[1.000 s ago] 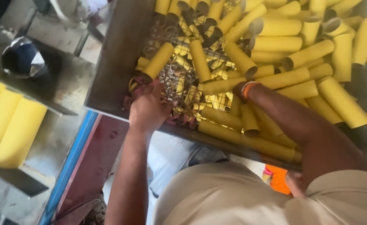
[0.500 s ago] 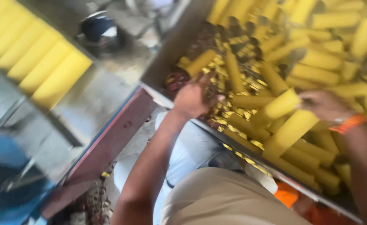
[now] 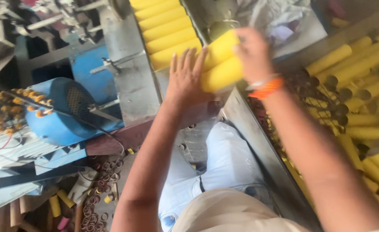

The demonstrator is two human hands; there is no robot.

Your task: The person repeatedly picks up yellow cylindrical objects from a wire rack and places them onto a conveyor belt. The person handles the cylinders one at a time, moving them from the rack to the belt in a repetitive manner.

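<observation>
Two yellow cardboard tubes (image 3: 220,64) are held between my hands above the gap between the machine and the tray. My right hand (image 3: 253,53), with an orange band on its wrist, grips their right ends. My left hand (image 3: 188,77) presses flat, fingers spread, against their left ends. Just to the left, a row of several yellow tubes (image 3: 166,28) lies side by side on the grey metal machine bed (image 3: 129,81). On the right, a metal tray (image 3: 252,133) holds many more yellow tubes (image 3: 370,124).
A blue motor (image 3: 64,109) sits left of the machine bed, with small yellow and orange pieces (image 3: 13,103) beside it. Short tube rings and offcuts (image 3: 97,195) lie on the floor. My knee in light jeans (image 3: 217,165) is below the hands.
The view has swung left from the tray to the machine. Both hands have left the tray; they now carry two yellow tubes toward the row on the machine bed.
</observation>
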